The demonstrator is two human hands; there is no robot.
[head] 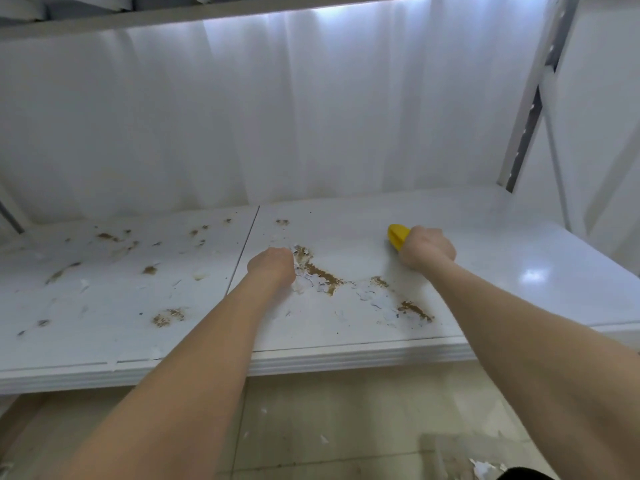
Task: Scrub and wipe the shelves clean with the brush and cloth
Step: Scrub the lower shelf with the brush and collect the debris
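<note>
Between my left hand (272, 266) and my right hand (427, 251), which grips the brush (398, 235), the shelf (485, 271) lies flat and open, and it runs clear back to the white rear panel (311, 116). The upper shelf (207, 15) caps my lift overhead. At the right back corner a slotted upright (526, 123) stands in the way. The brown crusts (325, 275) look low, though I cannot judge their height.

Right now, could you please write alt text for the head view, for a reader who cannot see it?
A person's right hand grips a yellow brush on a white shelf, while the left hand rests beside brown stains and peeling white flakes. More stains dot the shelf's left panel.
</note>
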